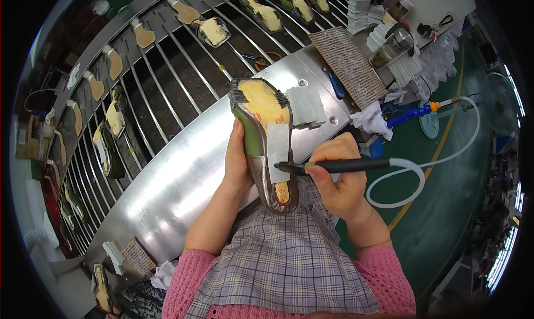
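Observation:
My left hand [238,162] is closed round the side of a green and bronze shoe upper [253,135], held sole side up above my lap. Yellow filler shows on its underside, with a white rectangular strip [278,146] lying along the middle. In my right hand [340,177] is a black glue brush [350,165] with a pale hose running from its back end. The brush tip touches the lower part of the strip. Beyond the shoe lies a stack of pale rectangular pieces [306,106] on the metal ledge.
Past the shiny metal ledge [161,202], a rack of metal rods [167,74] carries several shoes and tan insoles [143,35]. A ribbed board [350,65], a blue-handled tool [335,86] and a clear jar [392,46] stand at right. The pale hose [473,129] loops over the green floor.

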`<state>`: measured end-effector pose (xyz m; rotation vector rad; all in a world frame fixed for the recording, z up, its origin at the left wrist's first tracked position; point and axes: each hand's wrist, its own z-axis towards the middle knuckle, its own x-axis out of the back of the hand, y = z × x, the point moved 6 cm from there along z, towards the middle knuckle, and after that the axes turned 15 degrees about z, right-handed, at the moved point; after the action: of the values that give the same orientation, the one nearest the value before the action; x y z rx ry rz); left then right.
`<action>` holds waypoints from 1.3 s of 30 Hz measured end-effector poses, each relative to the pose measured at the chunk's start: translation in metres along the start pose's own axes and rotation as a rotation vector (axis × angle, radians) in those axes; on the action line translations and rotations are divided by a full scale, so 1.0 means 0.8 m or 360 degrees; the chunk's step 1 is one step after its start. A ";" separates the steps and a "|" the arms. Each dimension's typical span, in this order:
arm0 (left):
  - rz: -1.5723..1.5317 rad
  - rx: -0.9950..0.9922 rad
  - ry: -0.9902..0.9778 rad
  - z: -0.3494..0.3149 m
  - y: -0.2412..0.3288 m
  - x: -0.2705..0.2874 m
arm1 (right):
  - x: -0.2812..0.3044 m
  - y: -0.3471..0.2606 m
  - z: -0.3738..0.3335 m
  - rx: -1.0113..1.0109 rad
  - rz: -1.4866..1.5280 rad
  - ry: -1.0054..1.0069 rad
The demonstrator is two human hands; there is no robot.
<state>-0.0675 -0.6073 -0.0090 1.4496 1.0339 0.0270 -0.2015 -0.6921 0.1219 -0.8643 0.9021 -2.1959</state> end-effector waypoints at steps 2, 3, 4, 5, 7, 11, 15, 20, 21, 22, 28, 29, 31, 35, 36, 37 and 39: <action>-0.0003 0.0067 -0.0065 -0.001 -0.008 0.002 | 0.001 0.014 0.013 -0.0046 0.0004 0.0043; -0.0006 0.0100 -0.0098 -0.002 -0.011 0.003 | 0.002 0.022 0.018 -0.0160 0.0008 0.0048; -0.0028 0.0150 -0.0126 -0.004 -0.014 0.003 | 0.005 0.027 0.025 -0.0090 -0.0014 0.0126; -0.0025 0.0162 -0.0137 -0.005 -0.015 0.004 | 0.008 0.031 0.030 -0.0020 -0.0036 0.0203; -0.0015 0.0175 -0.0146 -0.004 -0.016 0.008 | 0.011 0.034 0.040 -0.0011 -0.0065 0.0227; -0.0119 0.0130 0.0234 0.006 -0.008 0.040 | 0.021 0.039 0.043 0.0112 0.0010 0.0346; -0.0443 -0.0098 0.0270 0.037 0.057 0.093 | 0.041 0.068 0.021 -0.0167 0.0057 0.0418; -0.0302 -0.0401 0.0372 0.106 0.100 0.241 | 0.046 0.094 -0.007 -0.0398 0.0253 0.0500; -0.0301 -0.0505 0.0240 0.120 0.108 0.259 | 0.044 0.097 -0.007 -0.0418 0.0275 0.0496; -0.0162 -0.0484 0.0363 0.135 0.113 0.283 | 0.047 0.100 -0.009 -0.0432 0.0220 0.0453; 0.0700 -0.0327 0.1843 0.171 0.195 0.438 | 0.062 0.109 -0.009 -0.0429 0.0233 0.0444; 0.0930 -0.0533 0.1837 0.178 0.209 0.400 | 0.067 0.114 -0.014 -0.0435 0.0244 0.0490; 0.1294 -0.0957 0.1698 0.189 0.226 0.331 | 0.070 0.126 -0.017 -0.0499 0.0272 0.0496; 0.1568 -0.1171 0.0695 0.246 0.174 0.134 | 0.066 0.143 -0.017 -0.0592 0.0373 0.0542; 0.1833 -0.1201 0.0480 0.256 0.154 0.089 | 0.068 0.143 -0.015 -0.0554 0.0352 0.0547; 0.2085 -0.1228 0.0254 0.271 0.133 0.047 | 0.071 0.143 -0.014 -0.0519 0.0320 0.0553; 0.2602 -0.1292 0.0226 0.320 0.085 0.024 | 0.074 0.141 -0.017 -0.0557 0.0274 0.0563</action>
<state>0.1307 -0.7835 -0.0177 1.1343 -0.3250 1.5264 -0.2158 -0.7964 0.0482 -0.5275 1.5066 -2.1062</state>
